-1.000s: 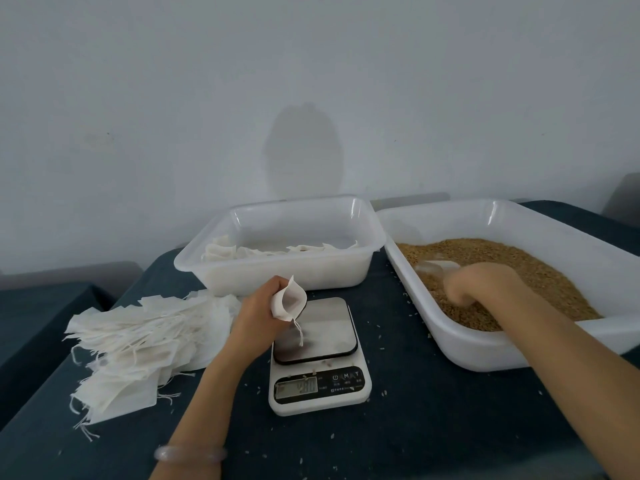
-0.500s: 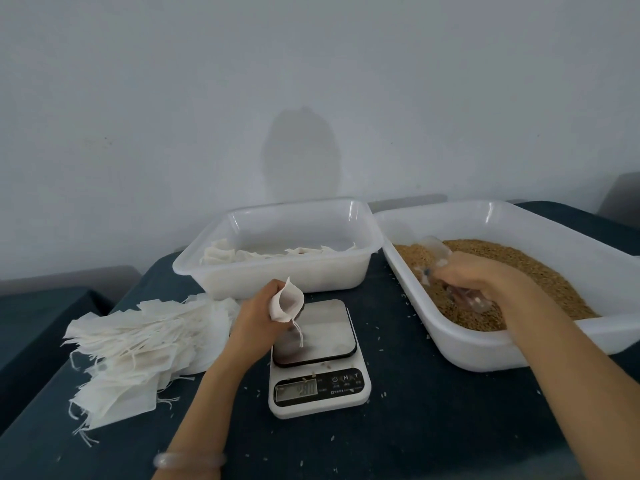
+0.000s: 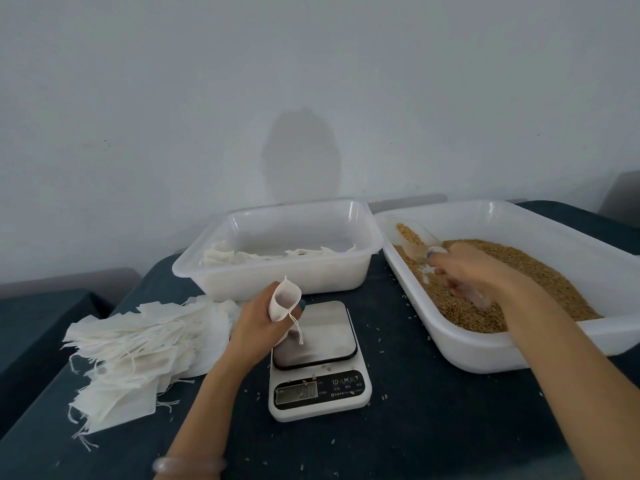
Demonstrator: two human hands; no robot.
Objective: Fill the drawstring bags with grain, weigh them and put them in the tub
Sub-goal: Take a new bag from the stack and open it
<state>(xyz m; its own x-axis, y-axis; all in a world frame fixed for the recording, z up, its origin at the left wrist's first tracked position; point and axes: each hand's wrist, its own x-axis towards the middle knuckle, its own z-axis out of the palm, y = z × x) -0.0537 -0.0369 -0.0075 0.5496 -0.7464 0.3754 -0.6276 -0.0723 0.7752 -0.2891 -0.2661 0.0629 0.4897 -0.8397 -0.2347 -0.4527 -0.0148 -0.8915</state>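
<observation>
The little white bag is sitting in the middle of the picture, up in the air, just over the top left corner of the scale. Its mouth is gaping open and pointing up. A thin string is hanging down from it over the shiny plate.

The left hand is curling round the lower half of the bag and holding it tight. Its arm is coming up from the bottom edge, with a clear bangle on the wrist.

At the right, the right hand is gripping the handle of a see-through scoop. The hand is facing palm down and the arm is reaching in from the lower right corner. The front of the scoop is pointing to the upper left and carrying some grain. Brown grain is lying under it in the big tub.

The scale is white, and its buttons are showing an M and a T. The numbers on its screen are too blurry to read, and the small print below is too tiny.

Behind the scale, the small tub is holding a few white bags on its floor. A pile of flat bags is lying at the lower left on the dark blue cloth. Loose grains are lying here and there on the cloth.
</observation>
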